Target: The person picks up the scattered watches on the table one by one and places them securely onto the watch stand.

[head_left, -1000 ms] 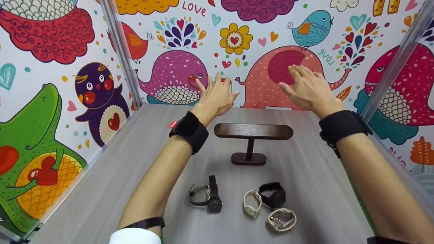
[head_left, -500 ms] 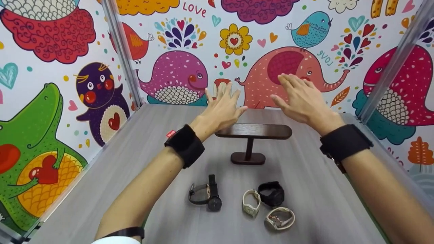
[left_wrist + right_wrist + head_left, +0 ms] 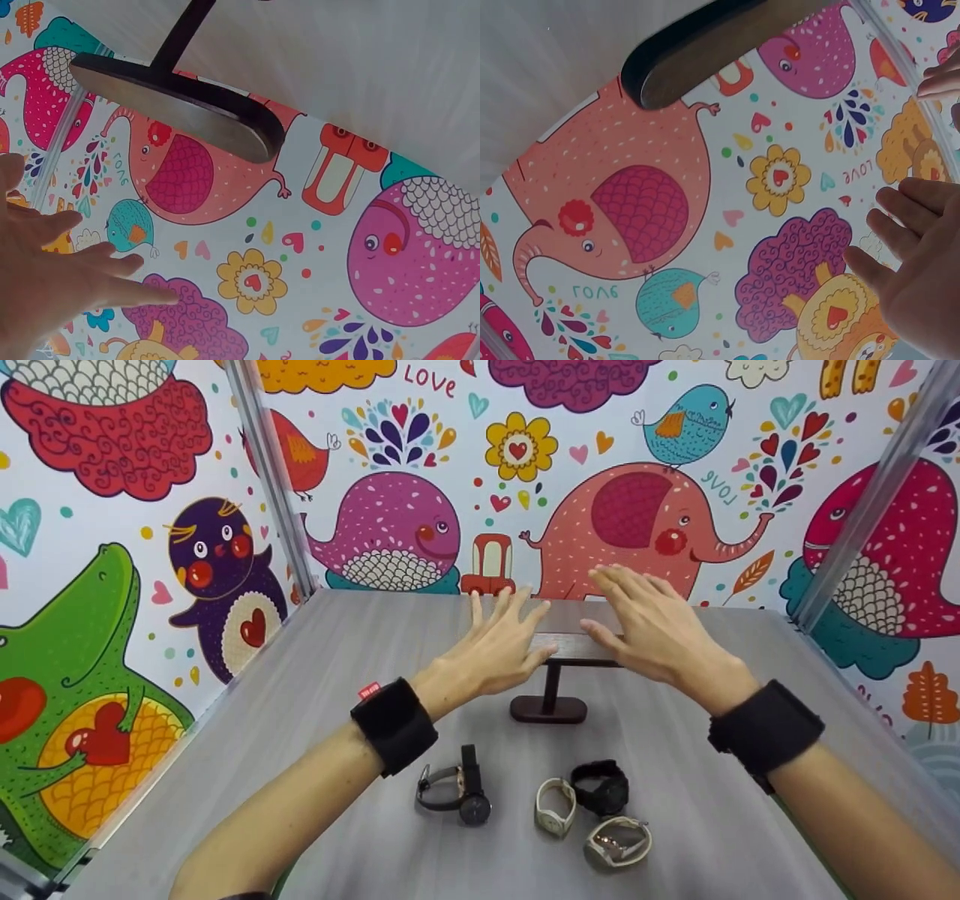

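My left hand (image 3: 491, 649) hovers with fingers spread at the left end of a dark wooden T-shaped display stand (image 3: 552, 686), covering part of its bar. My right hand (image 3: 660, 634) is over the bar's right end, fingers straight and thumb apart. Neither hand holds anything; whether they touch the bar is hard to tell. Both wrist views show the bar (image 3: 176, 109) beyond the fingers. Nearer me lie a black watch (image 3: 474, 808) beside a dark-strapped watch (image 3: 437, 808), a white watch (image 3: 553, 819), a chunky black watch (image 3: 611, 789) and a cream-strapped watch (image 3: 600, 853).
Grey wood-grain table (image 3: 360, 660) under everything. Walls printed with cartoon animals enclose it at the back and sides, with metal corner posts (image 3: 274, 480) at the back. Black bands (image 3: 394, 727) wrap both wrists.
Both hands have come down and back toward me, from in front of the back wall to the stand's bar. The right hand has also moved left. Stand and watches stay put.
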{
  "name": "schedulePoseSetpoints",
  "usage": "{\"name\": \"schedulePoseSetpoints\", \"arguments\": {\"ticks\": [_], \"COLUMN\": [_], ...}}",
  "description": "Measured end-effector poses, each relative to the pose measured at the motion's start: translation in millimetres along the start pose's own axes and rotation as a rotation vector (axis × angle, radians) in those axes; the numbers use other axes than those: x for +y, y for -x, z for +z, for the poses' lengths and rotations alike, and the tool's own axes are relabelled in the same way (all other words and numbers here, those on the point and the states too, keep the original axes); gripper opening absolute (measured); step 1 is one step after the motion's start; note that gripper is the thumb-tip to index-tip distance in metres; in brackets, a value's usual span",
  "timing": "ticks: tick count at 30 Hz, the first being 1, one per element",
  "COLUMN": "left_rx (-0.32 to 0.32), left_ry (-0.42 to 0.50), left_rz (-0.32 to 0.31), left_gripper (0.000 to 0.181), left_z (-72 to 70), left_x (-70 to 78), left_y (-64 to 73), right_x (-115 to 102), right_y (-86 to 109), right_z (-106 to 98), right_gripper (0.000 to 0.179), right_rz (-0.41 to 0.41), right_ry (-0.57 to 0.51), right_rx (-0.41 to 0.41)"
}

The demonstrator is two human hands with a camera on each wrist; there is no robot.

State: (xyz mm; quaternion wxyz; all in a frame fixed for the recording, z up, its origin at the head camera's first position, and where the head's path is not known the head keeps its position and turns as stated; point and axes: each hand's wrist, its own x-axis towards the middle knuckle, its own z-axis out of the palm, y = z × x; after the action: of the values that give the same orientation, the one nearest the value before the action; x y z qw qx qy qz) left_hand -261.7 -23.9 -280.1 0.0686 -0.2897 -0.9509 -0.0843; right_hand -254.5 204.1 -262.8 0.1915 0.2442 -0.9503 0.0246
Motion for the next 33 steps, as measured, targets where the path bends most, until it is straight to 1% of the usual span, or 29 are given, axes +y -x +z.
{"name": "schedulePoseSetpoints", "arguments": {"ticks": [2, 8, 11, 14, 17, 20, 24, 31, 33], "left_rx": [-0.005, -0.026, -0.027, -0.013, 0.004, 0.037, 0.071, 0.055, 0.053], "left_ry": [-0.007, -0.014, -0.024, -0.040, -0.045, -0.043, -0.055, -0.051, -0.065], "left_rz": [0.011, 0.029, 0.041, 0.065, 0.100, 0.140, 0.174, 0.195, 0.200], "left_gripper": [0.065, 0.063, 0.063, 0.061, 0.060, 0.058, 0.055, 0.054, 0.055], "left_z": [2.3, 11.2, 16.5, 22.4, 29.2, 37.4, 47.9, 60.9, 64.5], "left_x": [2.3, 6.8, 9.4, 12.0, 14.2, 15.1, 15.4, 18.1, 19.8], "left_y": [4.2, 18.8, 27.0, 35.2, 43.6, 52.0, 62.0, 76.4, 80.2], "right_x": [-4.2, -17.2, -23.8, -29.6, -34.4, -39.7, -47.1, -57.1, -59.2], "right_y": [4.1, 17.1, 24.3, 32.6, 42.0, 51.6, 62.4, 76.2, 79.9], "right_z": [2.1, 7.7, 12.2, 18.7, 26.7, 34.2, 41.1, 49.1, 52.4], "right_gripper": [0.069, 0.068, 0.068, 0.068, 0.066, 0.064, 0.063, 0.061, 0.060], "right_rz": [-0.011, -0.063, -0.094, -0.128, -0.174, -0.208, -0.230, -0.261, -0.276], "right_ry": [0.007, 0.025, 0.023, 0.022, 0.034, 0.044, 0.056, 0.055, 0.052], "right_rx": [-0.002, 0.030, 0.038, 0.055, 0.091, 0.117, 0.123, 0.129, 0.132]}}
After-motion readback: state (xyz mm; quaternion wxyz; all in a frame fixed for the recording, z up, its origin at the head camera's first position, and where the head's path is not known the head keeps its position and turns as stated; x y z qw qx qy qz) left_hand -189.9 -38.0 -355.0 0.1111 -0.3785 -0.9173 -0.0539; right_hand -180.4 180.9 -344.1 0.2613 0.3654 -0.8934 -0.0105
